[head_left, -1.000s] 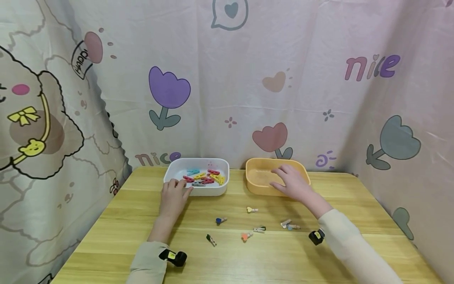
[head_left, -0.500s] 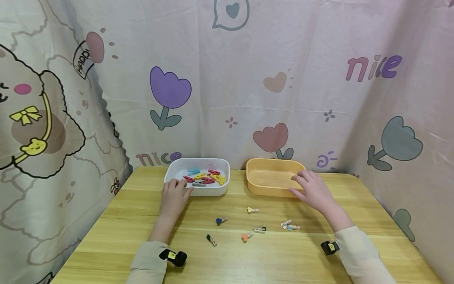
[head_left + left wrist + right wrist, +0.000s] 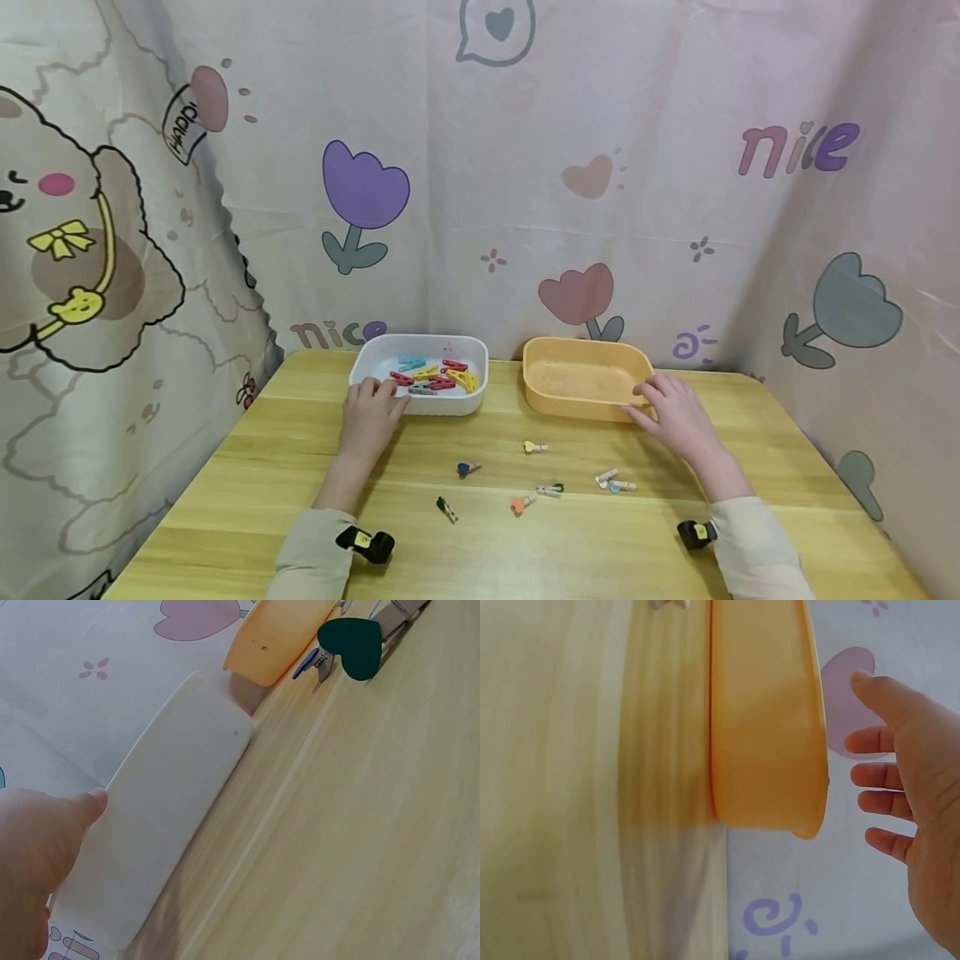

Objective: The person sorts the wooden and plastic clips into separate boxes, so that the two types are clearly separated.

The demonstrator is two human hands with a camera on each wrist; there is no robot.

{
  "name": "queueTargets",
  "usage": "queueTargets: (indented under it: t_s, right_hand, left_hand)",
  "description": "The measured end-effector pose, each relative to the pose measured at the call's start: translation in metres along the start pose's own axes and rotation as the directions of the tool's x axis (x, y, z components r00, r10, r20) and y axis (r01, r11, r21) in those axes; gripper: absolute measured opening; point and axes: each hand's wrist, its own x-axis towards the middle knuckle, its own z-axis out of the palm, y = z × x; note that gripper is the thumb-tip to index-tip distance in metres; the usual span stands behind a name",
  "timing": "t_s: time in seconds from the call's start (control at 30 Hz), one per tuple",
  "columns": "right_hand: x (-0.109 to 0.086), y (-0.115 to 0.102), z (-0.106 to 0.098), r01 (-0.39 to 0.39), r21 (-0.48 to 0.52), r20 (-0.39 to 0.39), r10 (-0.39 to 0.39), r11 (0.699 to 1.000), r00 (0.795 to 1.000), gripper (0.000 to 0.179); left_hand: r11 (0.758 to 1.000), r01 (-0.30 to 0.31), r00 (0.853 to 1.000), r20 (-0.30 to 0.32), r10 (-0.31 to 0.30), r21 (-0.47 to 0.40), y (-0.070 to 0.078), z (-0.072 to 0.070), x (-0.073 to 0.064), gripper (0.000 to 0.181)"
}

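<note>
My left hand (image 3: pixel 369 421) grips the front left corner of a white plastic basket (image 3: pixel 450 406), thumb at the front rim and fingers over the end. Inside the basket lie several red, yellow, blue and grey plastic clothespins (image 3: pixel 426 372). My right hand (image 3: pixel 681 418) is held at the right front corner of a yellow plastic basket (image 3: pixel 570 407), nothing in its fingers. In the right wrist view, its loosely bent fingers (image 3: pixel 881 776) show apart from the yellow basket's rim (image 3: pixel 821 727). No clothespins show in the yellow basket.
Small wooden clothespins with shaped heads lie scattered on the wooden table (image 3: pixel 570 558): a yellow one (image 3: pixel 534 447), a blue one (image 3: pixel 468 468), an orange one (image 3: pixel 521 504), a dark green one (image 3: pixel 447 509) and several others. A printed curtain (image 3: pixel 480 167) hangs behind the baskets.
My right hand has moved right from over the yellow basket to its right front corner, fingers empty. My left hand has stayed at the white basket. The head view has shifted slightly.
</note>
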Motion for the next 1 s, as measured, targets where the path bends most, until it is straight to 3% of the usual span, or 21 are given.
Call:
queueTargets:
  t_s: [0.27,0.53,0.77,1.0]
  right_hand:
    - [-0.002,0.004,0.002,-0.047,0.058,0.032,0.045,0.997,0.998,0.033]
    - [-0.002,0.004,0.004,-0.127,0.081,0.144,0.115,0.989,0.983,0.034]
    - [-0.003,0.004,0.005,-0.159,0.079,0.174,0.143,0.984,0.974,0.031]
    - [-0.004,0.004,0.006,-0.192,0.070,0.183,0.177,0.979,0.967,0.028]
  left_hand:
    - [1.000,-0.003,1.000,-0.024,0.003,-0.011,0.002,-0.003,0.001,0.034]
    - [1.000,-0.001,0.999,0.042,0.001,0.009,0.002,-0.008,0.006,0.034]
    - [0.997,0.046,0.996,0.078,-0.041,-0.066,0.003,-0.021,0.011,0.044]
    - [0.996,0.009,0.998,0.066,-0.003,-0.091,0.013,-0.038,0.016,0.052]
